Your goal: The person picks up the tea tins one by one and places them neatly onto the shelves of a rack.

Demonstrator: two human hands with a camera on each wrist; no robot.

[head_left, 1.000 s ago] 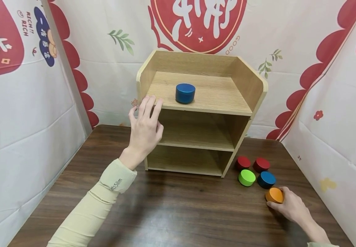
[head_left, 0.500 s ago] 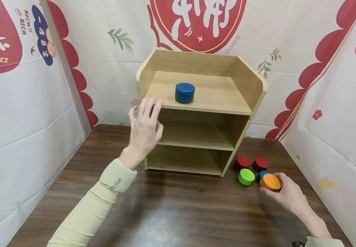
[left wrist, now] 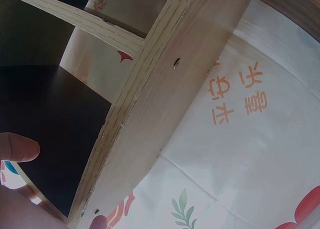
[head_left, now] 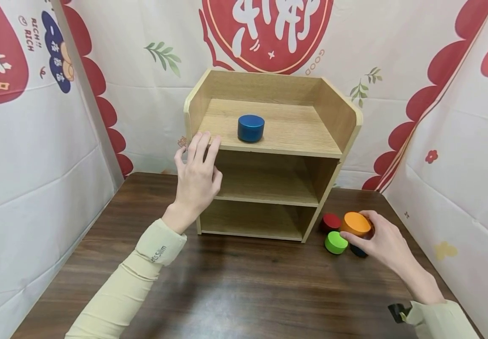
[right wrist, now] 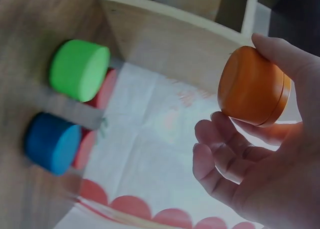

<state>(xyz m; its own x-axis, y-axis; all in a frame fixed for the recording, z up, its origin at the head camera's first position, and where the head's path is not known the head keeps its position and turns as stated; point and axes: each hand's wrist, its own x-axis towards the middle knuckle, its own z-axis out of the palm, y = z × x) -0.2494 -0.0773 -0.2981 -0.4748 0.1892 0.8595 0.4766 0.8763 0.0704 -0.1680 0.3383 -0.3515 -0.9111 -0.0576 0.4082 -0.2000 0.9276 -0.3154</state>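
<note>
Right grip (head_left: 385, 241) is bent in firmly, thumb on one side, finger on the other, and it has the orange container (head_left: 356, 223) at its tips, up clear of the worktop (head_left: 235, 292)! The remaining fingers curl in close by; whether they touch it is hard to say.

Look below that grip: the dark blue container (right wrist: 52, 143) sits right under the hand, partly covered from the head view. Just left of the grip, the green container (head_left: 335, 243); beyond that, to the left and farther off, a red container (head_left: 331, 222). A second red container (right wrist: 84, 149) shows in the right wrist view, tucked beside the blue one.

Across to the left grip (head_left: 196, 181), well apart from the action: fingers spread and loosely bent, resting at the front left corner of the shelf unit (head_left: 292, 134), thumb by the middle opening. How hard it presses, can't tell. Just right of those fingertips, on the top board, stands another blue container (head_left: 250, 128), upright and untouched.
</note>
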